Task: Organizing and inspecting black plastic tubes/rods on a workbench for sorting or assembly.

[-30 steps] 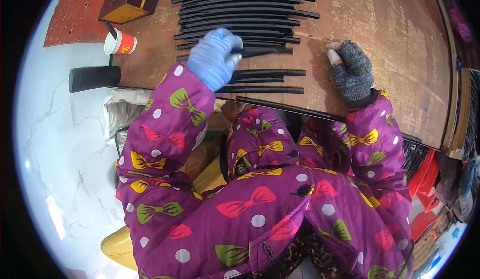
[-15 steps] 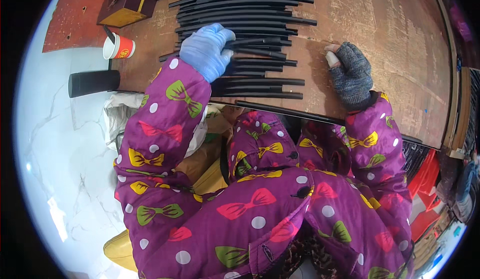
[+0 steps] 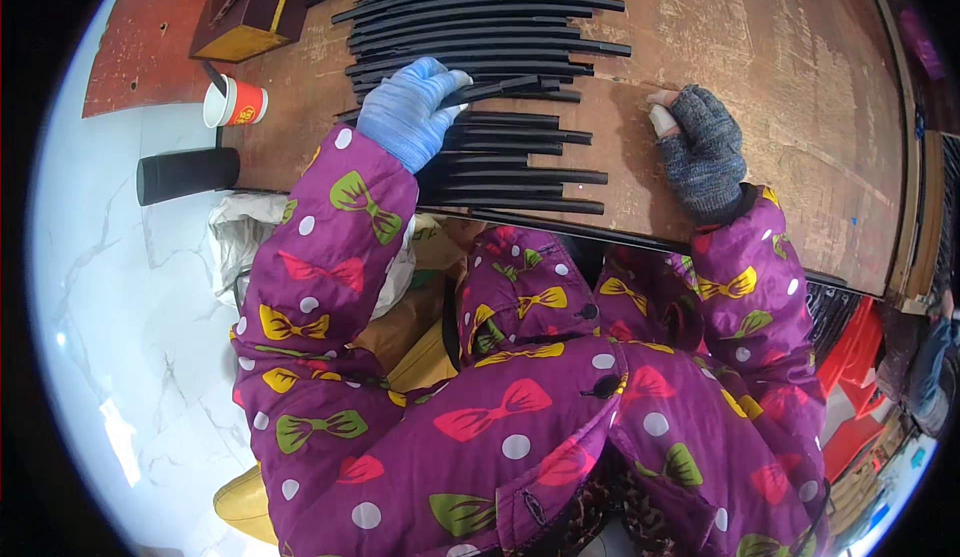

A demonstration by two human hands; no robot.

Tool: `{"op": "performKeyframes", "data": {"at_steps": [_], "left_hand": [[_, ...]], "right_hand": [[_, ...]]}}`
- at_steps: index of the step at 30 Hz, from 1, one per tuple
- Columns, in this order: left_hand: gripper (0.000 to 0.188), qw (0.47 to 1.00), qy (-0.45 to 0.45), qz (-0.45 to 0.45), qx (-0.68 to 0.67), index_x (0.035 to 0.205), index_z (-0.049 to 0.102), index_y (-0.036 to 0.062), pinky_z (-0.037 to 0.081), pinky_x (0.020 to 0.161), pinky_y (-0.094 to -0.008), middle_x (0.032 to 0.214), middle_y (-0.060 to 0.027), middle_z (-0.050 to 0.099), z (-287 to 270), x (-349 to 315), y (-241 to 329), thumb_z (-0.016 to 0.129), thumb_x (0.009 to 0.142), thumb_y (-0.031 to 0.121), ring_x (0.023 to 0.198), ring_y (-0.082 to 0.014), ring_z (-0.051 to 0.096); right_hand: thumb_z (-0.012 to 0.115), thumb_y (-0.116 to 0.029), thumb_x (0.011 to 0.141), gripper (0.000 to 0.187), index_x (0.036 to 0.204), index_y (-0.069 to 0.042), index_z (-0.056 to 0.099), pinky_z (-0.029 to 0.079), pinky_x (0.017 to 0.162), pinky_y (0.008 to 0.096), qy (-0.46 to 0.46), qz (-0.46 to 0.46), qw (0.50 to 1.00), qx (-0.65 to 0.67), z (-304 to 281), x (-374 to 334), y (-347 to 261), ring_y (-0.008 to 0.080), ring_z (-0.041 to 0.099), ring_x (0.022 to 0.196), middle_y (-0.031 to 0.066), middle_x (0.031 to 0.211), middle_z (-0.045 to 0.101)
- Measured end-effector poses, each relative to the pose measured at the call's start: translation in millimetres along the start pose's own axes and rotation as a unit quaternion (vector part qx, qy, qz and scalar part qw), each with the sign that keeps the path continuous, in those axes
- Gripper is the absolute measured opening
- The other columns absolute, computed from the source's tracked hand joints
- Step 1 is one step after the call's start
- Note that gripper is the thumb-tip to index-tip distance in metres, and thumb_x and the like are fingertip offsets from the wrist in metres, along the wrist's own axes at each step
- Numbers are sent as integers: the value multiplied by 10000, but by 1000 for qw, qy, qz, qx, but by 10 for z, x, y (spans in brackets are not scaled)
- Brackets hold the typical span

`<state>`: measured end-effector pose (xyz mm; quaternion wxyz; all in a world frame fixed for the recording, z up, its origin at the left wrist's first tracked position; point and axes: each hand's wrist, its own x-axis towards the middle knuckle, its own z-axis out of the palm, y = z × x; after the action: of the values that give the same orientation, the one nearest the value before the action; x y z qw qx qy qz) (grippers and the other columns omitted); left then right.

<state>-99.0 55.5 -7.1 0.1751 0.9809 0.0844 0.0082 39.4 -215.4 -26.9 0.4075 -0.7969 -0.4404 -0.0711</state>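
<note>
My left hand [image 3: 408,115], in a light blue glove with bare fingertips, pinches a thin black rod [image 3: 505,88] between thumb and fingers. The rod's right end tilts up over the other rods. Many similar black rods [image 3: 490,37] lie side by side across the wooden table [image 3: 720,47], their ends uneven. Some are hidden under my left hand. To the right of them my right hand [image 3: 702,152], in a dark grey fingerless glove, rests on the tabletop with its fingers curled in. Nothing shows between its bare, pale-tipped thumb and forefinger.
A red and white paper cup [image 3: 244,104] with a dark stick in it stands at the left edge, below a dark wooden box [image 3: 243,22]. A black cylindrical object [image 3: 188,175] juts past that edge. A white bag [image 3: 240,232] hangs below the table.
The rod pinched in my left hand has come up and tilted, its right end now raised. That hand has shifted slightly left. My right hand has stayed in place.
</note>
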Motion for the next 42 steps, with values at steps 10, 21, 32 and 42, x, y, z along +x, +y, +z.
{"op": "performKeyframes", "data": {"at_steps": [10, 21, 32, 42], "left_hand": [[330, 996, 14, 6, 83, 935, 602, 62, 483, 749, -347, 925, -98, 591, -169, 30, 87, 719, 639, 148, 876, -286, 585], [543, 984, -14, 35, 172, 1200, 506, 151, 440, 794, -346, 871, -62, 586, -141, 5, 85, 662, 680, 153, 897, -257, 523], [446, 978, 98, 147, 112, 1047, 602, 95, 467, 762, -354, 953, -81, 571, -88, 4, 2, 686, 611, 50, 879, -267, 550], [527, 981, 49, 122, 140, 1109, 557, 58, 454, 859, -339, 1078, -104, 545, -103, 313, 38, 702, 602, 47, 992, -267, 530]], "right_hand": [[598, -93, 778, 92, 863, -61, 595, 433, 682, 384, 5, 3, 1000, -5, 8, -10, 18, 318, 557, 756, 128, 783, 570], [621, -121, 766, 155, 909, -65, 597, 428, 701, 388, -2, 58, 998, -27, 1, 12, -27, 310, 545, 797, 112, 829, 568], [629, -211, 747, 180, 896, -111, 606, 385, 747, 420, -45, 22, 988, -146, 226, 262, 98, 294, 511, 836, 71, 841, 575], [623, -137, 715, 216, 929, -109, 605, 385, 756, 392, -50, 28, 998, -25, 431, 393, -113, 278, 540, 847, 73, 859, 585]]}}
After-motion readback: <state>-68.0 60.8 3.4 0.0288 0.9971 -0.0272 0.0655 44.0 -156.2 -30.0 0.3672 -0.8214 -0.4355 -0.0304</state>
